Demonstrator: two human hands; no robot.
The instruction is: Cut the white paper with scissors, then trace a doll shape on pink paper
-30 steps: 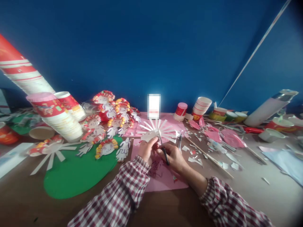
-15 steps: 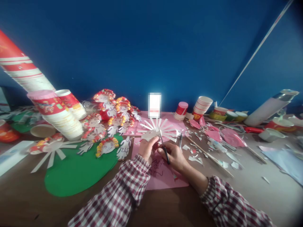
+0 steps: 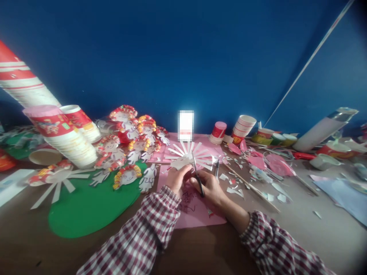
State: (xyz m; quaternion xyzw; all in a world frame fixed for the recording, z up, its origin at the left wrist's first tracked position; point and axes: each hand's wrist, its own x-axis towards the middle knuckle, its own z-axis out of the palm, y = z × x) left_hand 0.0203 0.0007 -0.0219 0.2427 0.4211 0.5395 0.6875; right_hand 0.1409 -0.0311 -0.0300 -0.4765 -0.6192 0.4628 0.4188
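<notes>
Pinched in my left hand (image 3: 178,178) is a small piece of white paper (image 3: 180,162). My right hand (image 3: 208,186) grips a pair of black-handled scissors (image 3: 200,184), whose blades point away from me beside the paper. Both hands are close together over a pink sheet (image 3: 197,217) with dark writing on it. Just beyond them lies a white fan of paper strips (image 3: 202,151) on more pink paper. A dark pen (image 3: 217,168) rests to the right of the fan.
Decorated paper figures (image 3: 137,145) and a green sheet (image 3: 94,210) lie left, with leaning stacks of paper cups (image 3: 69,141). At right are white scraps (image 3: 235,191), a wooden stick (image 3: 255,191), pink cutouts (image 3: 278,164) and a cup stack (image 3: 243,128).
The whole view has shifted slightly, so most things appear a little farther left and higher. Both hands keep their hold on the paper and scissors.
</notes>
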